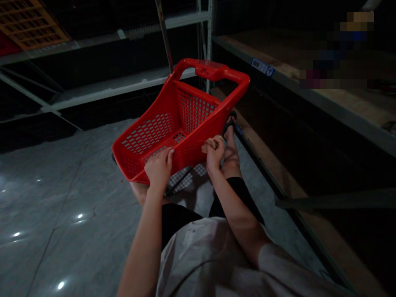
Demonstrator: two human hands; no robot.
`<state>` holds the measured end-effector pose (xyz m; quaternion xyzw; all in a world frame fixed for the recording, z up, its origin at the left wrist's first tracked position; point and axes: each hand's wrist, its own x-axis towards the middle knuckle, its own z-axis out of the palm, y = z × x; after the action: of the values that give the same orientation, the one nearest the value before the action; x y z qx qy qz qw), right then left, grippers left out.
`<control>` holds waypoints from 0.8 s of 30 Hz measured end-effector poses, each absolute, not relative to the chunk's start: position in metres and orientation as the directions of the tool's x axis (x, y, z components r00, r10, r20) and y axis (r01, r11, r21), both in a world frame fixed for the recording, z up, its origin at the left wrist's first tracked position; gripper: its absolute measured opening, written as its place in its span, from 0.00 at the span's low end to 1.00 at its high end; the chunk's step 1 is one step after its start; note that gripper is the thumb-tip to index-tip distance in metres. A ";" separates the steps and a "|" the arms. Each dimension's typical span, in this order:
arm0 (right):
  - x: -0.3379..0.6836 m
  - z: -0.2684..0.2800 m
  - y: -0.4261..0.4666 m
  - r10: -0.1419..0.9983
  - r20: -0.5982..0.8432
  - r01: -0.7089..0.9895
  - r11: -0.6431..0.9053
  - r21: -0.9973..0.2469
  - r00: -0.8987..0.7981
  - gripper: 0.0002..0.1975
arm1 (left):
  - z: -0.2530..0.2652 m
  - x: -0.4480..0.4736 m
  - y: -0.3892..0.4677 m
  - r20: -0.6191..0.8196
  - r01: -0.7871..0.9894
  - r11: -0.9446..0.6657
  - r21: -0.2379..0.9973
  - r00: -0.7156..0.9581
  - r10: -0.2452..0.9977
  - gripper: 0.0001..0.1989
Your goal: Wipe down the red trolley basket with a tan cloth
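A red plastic shopping basket (198, 148) with perforated walls and a raised handle stands right in front of me. It looks like a rolling type, and nothing shows inside it. My left hand (159, 167) is closed over its near rim, thumb along the edge. My right hand (215, 152) is closed around a crumpled tan cloth (212, 142), held against the outer side wall of the basket. Part of the cloth is hidden by my fingers.
Metal shelving (102, 93) runs along the back left, with an orange crate (31, 27) on it. On the right is a long low shelf (309, 99) with a blue label on its edge. Grey floor (62, 198) spreads at the left. My sandalled foot (229, 123) is beside the basket.
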<state>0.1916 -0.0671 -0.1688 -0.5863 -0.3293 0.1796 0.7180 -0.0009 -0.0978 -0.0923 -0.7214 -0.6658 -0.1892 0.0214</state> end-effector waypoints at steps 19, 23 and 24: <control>0.154 -0.220 -0.089 0.837 0.299 0.357 0.134 -0.924 0.459 0.07 | -0.091 0.014 -0.092 0.295 0.968 -0.107 0.228 0.036 0.955 0.24; 0.155 -0.142 -0.073 0.720 0.535 0.421 0.361 -0.832 0.442 0.10 | -0.088 0.015 -0.094 0.270 0.972 -0.093 0.214 0.032 0.962 0.25; 0.153 -0.130 -0.072 0.687 0.581 0.434 0.405 -0.805 0.437 0.10 | -0.087 0.015 -0.095 0.265 0.974 -0.088 0.207 0.030 0.964 0.24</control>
<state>0.1533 -0.0717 -0.1298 -0.5370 -0.5215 0.0964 0.6561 0.0152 -0.0950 -0.0873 -0.7176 -0.6751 -0.1701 0.0156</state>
